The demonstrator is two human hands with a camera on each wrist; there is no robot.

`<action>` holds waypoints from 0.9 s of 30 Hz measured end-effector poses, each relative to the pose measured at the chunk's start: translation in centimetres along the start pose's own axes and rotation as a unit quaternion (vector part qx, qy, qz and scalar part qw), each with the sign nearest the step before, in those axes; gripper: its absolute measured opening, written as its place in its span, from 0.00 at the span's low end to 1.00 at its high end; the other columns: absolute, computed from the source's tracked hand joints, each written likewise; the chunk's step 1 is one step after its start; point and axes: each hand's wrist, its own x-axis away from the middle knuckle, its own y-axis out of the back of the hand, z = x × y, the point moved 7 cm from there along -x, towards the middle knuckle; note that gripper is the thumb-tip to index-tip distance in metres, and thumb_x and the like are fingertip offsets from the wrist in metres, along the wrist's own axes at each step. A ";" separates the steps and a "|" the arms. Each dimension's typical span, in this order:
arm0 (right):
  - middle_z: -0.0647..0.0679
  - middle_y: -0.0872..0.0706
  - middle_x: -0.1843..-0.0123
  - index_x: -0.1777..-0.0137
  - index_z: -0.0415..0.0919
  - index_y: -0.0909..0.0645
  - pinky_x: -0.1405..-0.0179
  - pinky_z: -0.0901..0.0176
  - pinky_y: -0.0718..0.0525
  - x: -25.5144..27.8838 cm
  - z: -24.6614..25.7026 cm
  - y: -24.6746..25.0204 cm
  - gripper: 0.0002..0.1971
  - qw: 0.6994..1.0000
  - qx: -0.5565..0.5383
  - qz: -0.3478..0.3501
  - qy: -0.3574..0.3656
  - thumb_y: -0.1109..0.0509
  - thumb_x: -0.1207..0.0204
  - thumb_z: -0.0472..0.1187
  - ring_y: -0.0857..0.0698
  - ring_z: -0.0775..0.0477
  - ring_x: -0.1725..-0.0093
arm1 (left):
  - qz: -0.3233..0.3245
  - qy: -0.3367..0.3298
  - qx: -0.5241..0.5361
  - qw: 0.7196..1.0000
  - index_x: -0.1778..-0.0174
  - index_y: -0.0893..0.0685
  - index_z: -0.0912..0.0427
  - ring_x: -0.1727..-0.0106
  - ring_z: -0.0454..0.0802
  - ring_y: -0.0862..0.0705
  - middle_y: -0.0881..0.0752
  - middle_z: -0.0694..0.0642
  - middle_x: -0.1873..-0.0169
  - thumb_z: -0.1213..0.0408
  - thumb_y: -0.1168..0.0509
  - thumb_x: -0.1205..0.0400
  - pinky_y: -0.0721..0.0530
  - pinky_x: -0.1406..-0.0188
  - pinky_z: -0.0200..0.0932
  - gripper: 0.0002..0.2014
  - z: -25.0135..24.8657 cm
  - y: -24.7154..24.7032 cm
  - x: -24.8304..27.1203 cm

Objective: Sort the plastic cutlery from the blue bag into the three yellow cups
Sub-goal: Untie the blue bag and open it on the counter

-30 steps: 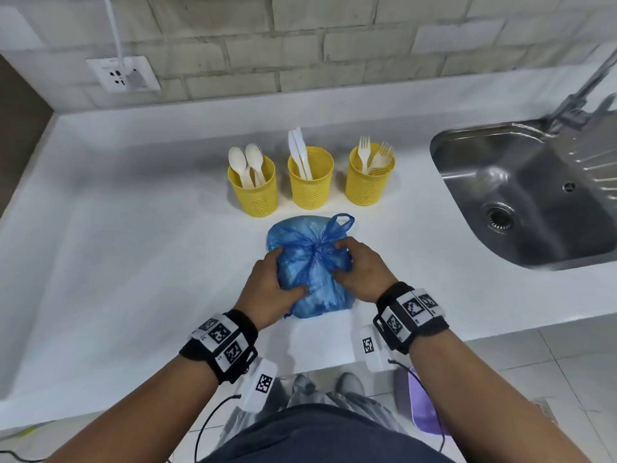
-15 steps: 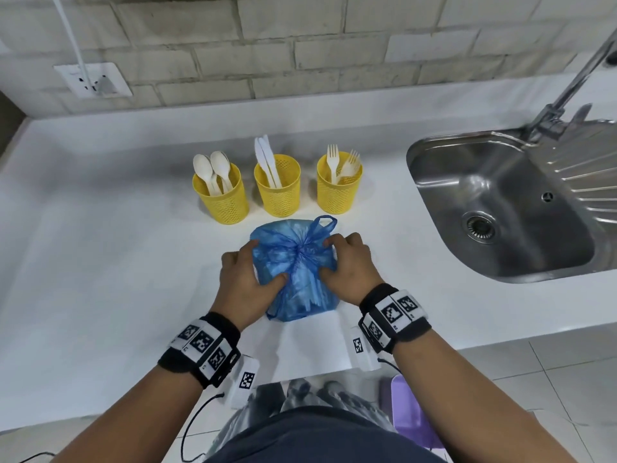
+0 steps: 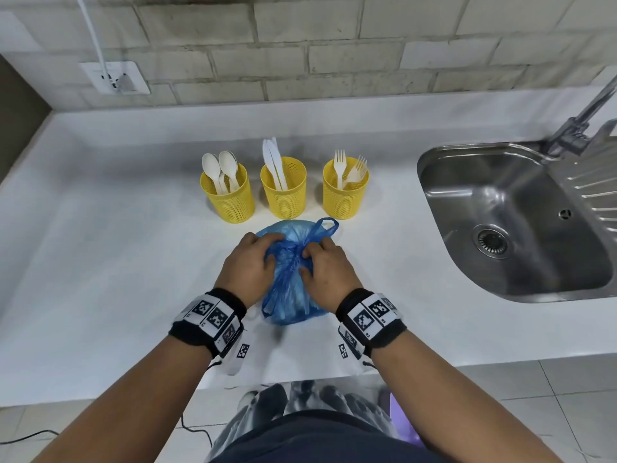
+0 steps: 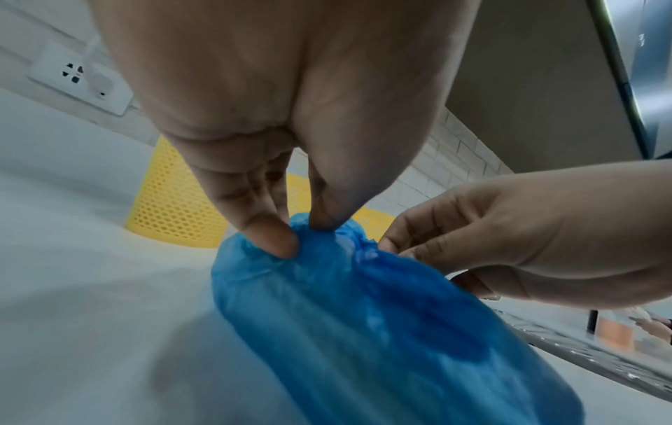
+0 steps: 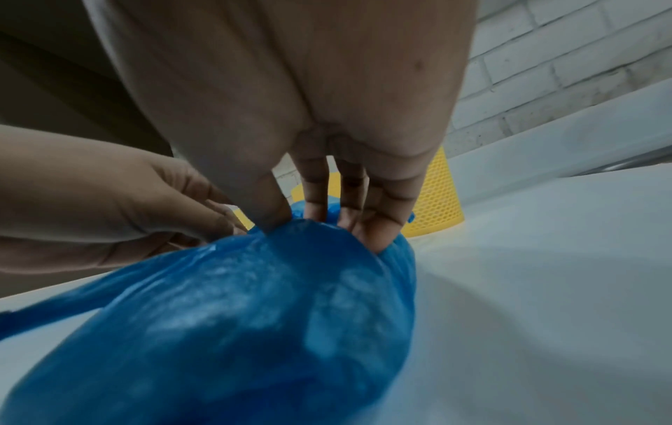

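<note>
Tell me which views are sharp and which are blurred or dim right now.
Head view: bright and sharp, cups and sink crisp, edges bowed. Left wrist view: bag smeared, fingertips clearer. Right wrist view: dim, bag soft and blurred.

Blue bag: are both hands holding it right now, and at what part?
Yes. The left hand and right hand both pinch the blue bag at the gathered, knotted top; the bag rests on the counter.

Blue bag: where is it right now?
In the head view the blue bag lies on the white counter, just in front of the middle yellow cup, gripped between the left hand and right hand.
</note>
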 end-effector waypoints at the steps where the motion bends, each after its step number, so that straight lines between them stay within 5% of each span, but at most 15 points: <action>1: 0.38 0.21 0.32 0.34 0.38 0.20 0.37 0.44 0.20 -0.1 -0.1 0.1 0.14 1.000 -0.002 -0.006 0.004 0.31 0.18 0.40 0.20 0.35 0.38 | -0.001 0.003 -0.006 1.000 0.25 0.18 0.48 0.46 0.61 0.15 0.25 0.51 0.50 0.66 0.34 0.16 0.18 0.43 0.49 0.22 -0.1 0.2 0.0; 6: 0.38 0.20 0.34 0.37 0.38 0.19 0.39 0.45 0.21 0.0 -0.5 0.1 0.12 1.000 -0.007 -0.020 0.003 0.31 0.18 0.39 0.21 0.34 0.40 | -0.028 -0.018 -0.029 0.999 0.30 0.15 0.43 0.44 0.56 0.15 0.27 0.55 0.34 0.55 0.26 0.20 0.16 0.39 0.49 0.21 -0.8 0.6 0.9; 12: 0.37 0.19 0.39 0.42 0.37 0.19 0.46 0.46 0.20 -0.1 0.1 0.0 0.08 0.998 0.054 -0.012 0.012 0.35 0.16 0.37 0.20 0.33 0.42 | -0.014 -0.019 -0.074 0.997 0.43 0.10 0.50 0.51 0.55 0.15 0.22 0.52 0.44 0.58 0.30 0.17 0.15 0.54 0.50 0.08 -2.2 0.0 0.4; 22: 0.38 0.18 0.41 0.40 0.37 0.22 0.53 0.45 0.20 1.3 1.0 0.8 0.10 0.996 0.081 -0.015 0.043 0.34 0.20 0.32 0.20 0.33 0.44 | -0.087 -0.001 -0.016 0.996 0.47 0.14 0.56 0.53 0.57 0.16 0.19 0.55 0.47 0.61 0.35 0.13 0.21 0.54 0.48 0.05 -1.4 1.8 0.7; 27: 0.39 0.18 0.44 0.41 0.37 0.22 0.55 0.46 0.22 2.8 0.5 1.4 0.11 0.995 0.085 -0.004 0.045 0.35 0.22 0.31 0.21 0.34 0.46 | -0.142 0.059 -0.006 0.988 0.46 0.16 0.58 0.50 0.63 0.16 0.20 0.59 0.43 0.63 0.37 0.12 0.24 0.52 0.49 0.06 0.5 3.4 0.7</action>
